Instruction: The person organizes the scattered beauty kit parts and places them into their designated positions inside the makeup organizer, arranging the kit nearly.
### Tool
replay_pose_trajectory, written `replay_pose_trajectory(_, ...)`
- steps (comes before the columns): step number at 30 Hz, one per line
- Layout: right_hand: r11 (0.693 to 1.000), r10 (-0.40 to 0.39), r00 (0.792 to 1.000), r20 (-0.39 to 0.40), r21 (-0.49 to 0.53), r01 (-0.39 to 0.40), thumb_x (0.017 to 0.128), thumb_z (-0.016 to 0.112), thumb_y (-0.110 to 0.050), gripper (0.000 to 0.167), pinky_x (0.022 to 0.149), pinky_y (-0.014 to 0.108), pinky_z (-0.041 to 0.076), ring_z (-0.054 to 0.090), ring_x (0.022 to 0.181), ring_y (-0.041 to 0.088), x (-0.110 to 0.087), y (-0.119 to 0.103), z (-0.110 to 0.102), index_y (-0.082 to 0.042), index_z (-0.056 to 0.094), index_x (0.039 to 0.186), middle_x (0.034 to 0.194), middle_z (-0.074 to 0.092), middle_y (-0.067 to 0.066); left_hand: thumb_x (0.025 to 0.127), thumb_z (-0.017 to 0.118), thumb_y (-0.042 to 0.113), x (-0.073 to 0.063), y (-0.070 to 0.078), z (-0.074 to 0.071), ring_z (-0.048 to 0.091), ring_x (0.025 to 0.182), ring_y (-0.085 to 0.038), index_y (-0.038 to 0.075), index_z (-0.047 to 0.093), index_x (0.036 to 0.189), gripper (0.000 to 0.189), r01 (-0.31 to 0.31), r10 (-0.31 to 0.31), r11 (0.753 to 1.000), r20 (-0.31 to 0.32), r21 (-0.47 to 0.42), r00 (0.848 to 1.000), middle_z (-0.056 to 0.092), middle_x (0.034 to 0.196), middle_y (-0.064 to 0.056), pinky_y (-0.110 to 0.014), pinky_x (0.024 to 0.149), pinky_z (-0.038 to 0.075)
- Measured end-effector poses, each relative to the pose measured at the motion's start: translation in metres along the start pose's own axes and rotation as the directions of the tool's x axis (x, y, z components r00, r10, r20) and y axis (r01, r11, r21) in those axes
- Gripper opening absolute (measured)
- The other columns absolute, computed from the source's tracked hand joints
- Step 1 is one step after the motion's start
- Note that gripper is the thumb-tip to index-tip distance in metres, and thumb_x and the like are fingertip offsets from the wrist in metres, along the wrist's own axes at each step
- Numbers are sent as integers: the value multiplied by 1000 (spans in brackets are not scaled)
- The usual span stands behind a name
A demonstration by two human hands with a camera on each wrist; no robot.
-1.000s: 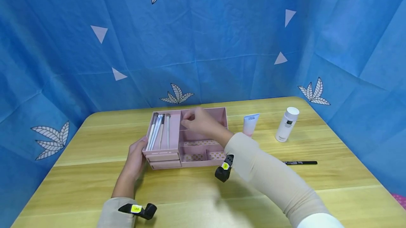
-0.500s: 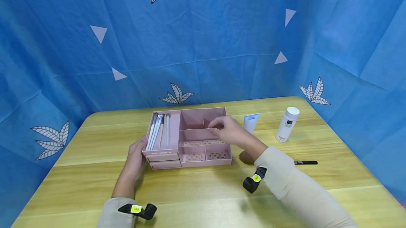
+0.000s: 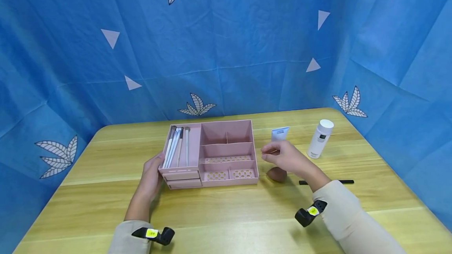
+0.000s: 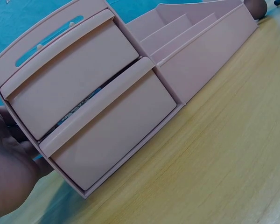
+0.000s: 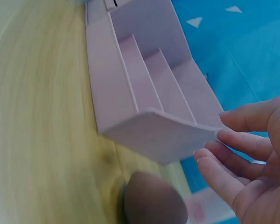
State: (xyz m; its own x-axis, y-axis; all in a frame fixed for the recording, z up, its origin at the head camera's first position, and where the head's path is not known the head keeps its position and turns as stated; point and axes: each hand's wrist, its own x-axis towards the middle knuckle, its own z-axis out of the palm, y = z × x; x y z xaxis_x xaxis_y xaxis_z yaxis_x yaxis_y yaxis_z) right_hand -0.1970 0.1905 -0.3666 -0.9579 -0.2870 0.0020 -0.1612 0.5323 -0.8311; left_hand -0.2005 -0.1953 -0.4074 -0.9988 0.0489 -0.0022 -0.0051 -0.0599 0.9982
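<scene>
A pink makeup organizer [image 3: 228, 183] stands mid-table, with two closed drawers [image 4: 112, 126] at its left front. Several makeup brushes [image 3: 173, 148] lie in its top left tray. My left hand [image 3: 151, 179] rests against the organizer's left side, fingers along the wall. Just right of the organizer is my right hand [image 3: 287, 158], holding nothing, its fingers loosely bent. Below that hand on the table sits a brown egg-shaped makeup sponge [image 3: 277, 174]. Behind the same hand a white and pink squeeze tube [image 3: 279, 134] stands upright, its lower part hidden.
A white bottle [image 3: 319, 139] with a white cap stands at the back right. A slim black cosmetic pencil [image 3: 346, 181] lies at the right, partly hidden by my right wrist. A blue patterned curtain [image 3: 226, 42] hangs behind the wooden table [image 3: 219, 214].
My right hand has moved right from above the organizer's back compartments to beside the sponge and tube, uncovering the compartments. My left hand stays at the organizer's side.
</scene>
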Motion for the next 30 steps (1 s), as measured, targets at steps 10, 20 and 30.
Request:
replay_pose_trajectory(10, 996, 74, 995, -70, 44, -71, 90, 62, -14, 37, 82, 30, 53, 60, 103, 29, -18, 26, -13, 8, 58, 120, 116, 61, 23, 102, 26, 23, 0, 2, 0, 52, 108, 0, -8, 35, 139, 49, 28, -28, 999, 5, 24, 1000, 47, 131, -16, -14, 96, 43)
replay_pose_trajectory(20, 988, 141, 989, -39, 73, -138, 89, 64, -16, 44, 85, 34, 54, 61, 104, 29, -29, 43, -12, 8, 54, 124, 122, 58, 25, 103, 26, 25, -1, 1, 0, 52, 108, 1, -10, 34, 138, 51, 18, -18, 1000, 12, 13, 1000, 54, 120, -1, -13, 97, 41)
replay_pose_trajectory(30, 983, 152, 988, 12, 105, -152, 86, 68, -18, 51, 80, 32, 53, 62, 101, 28, -35, 52, -8, 11, 52, 125, 118, 59, 25, 102, 27, 23, -1, 0, 0, 54, 104, 0, -14, 35, 136, 50, 5, -5, 1000, 3, -6, 1000, 60, 102, 15, -13, 93, 44)
